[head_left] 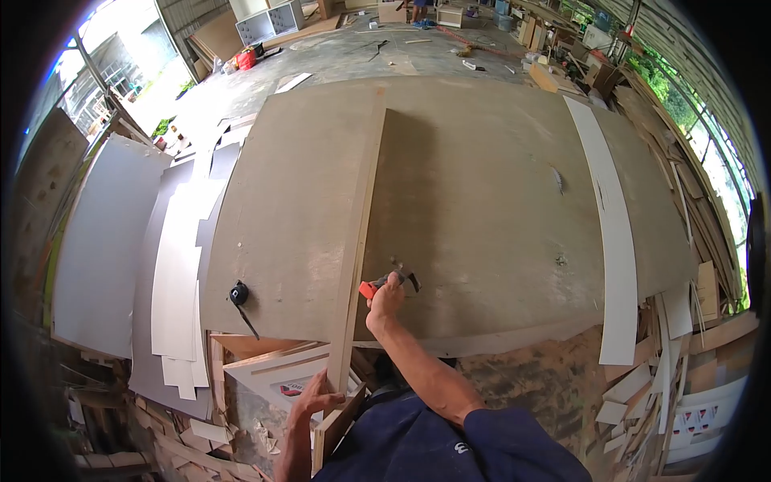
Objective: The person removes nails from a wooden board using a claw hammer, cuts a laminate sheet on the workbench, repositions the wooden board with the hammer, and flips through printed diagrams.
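In the head view, my right hand (386,301) is closed around a hammer (411,281), with a red-orange handle end showing on the left and a dark curved head on the right. It is beside a long, narrow wooden board (361,233) that runs away from me across a large brown panel (482,201). My left hand (316,396) grips the near end of that board, where it overhangs the panel's front edge. A wooden piece (337,422) is just below this hand. A black tape measure (238,293) lies on the panel at left, a short length of blade out.
A white strip (606,233) lies along the panel's right side. White sheets (177,273) are stacked at left beside a large pale board (108,241). Wood scraps (634,402) litter the right floor. Cabinet pieces (269,22) and a person's legs (419,11) are far back.
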Available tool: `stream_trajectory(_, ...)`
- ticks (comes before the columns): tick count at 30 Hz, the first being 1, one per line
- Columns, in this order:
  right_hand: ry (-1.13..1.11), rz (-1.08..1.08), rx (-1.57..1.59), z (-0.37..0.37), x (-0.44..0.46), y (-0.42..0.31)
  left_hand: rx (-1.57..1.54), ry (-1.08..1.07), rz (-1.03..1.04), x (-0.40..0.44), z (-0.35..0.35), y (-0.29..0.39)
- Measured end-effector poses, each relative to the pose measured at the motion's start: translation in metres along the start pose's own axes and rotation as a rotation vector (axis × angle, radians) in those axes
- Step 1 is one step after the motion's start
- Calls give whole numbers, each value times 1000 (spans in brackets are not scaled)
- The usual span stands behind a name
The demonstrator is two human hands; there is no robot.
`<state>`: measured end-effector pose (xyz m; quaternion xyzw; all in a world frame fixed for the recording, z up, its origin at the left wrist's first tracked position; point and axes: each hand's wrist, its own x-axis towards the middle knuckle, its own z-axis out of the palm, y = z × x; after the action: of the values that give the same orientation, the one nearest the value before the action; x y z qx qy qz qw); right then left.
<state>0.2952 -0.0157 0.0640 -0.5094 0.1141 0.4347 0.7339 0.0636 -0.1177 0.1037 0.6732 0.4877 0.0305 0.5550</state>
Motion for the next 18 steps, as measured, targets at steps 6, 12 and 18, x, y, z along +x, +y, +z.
stream_trajectory(6,-286,-44,-194,17,48,15,-156,1,-14,-40,-10,18)
stream_trajectory(12,40,-145,-19,3,20,18,-129,-20,-68,-42,-13,3)
stream_trajectory(18,-329,-135,-264,2,12,11,1,-47,-84,-37,-17,-31)
